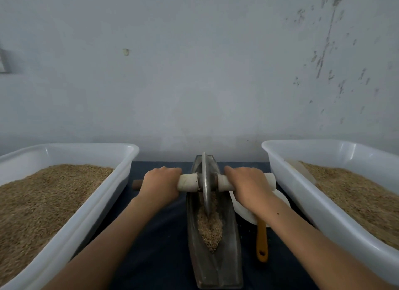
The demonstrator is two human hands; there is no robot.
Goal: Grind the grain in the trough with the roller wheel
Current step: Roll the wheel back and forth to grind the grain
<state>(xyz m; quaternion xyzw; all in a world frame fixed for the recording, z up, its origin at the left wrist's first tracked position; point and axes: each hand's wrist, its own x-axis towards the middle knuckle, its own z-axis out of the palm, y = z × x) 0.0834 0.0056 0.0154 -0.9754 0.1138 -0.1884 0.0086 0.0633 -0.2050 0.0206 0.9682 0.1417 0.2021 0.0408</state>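
Both hands closed on roller wheel [205,183] axle: left hand [160,183] at 9 o'clock, right hand [248,185] at 3. Wheel stands in grain-filled trough [212,266], center of dark-clothed counter [159,235]. Grain tubs [71,231] flank it; scuffed pale wall [194,74] behind.

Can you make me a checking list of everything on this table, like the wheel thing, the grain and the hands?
Surface: dark blue cloth covers the table, with a few crumbs by the trough.
Job's things: metal trough holds grain; roller wheel stands upright in it on a wooden axle.
Clutter: left white tub and right white tub both hold grain; white dish and orange handle lie right of the trough.
Grippers: left hand and right hand each grip the axle, one either side of the wheel.
Cables: nothing seen.
Surroundings: pale wall, scuffed at upper right.
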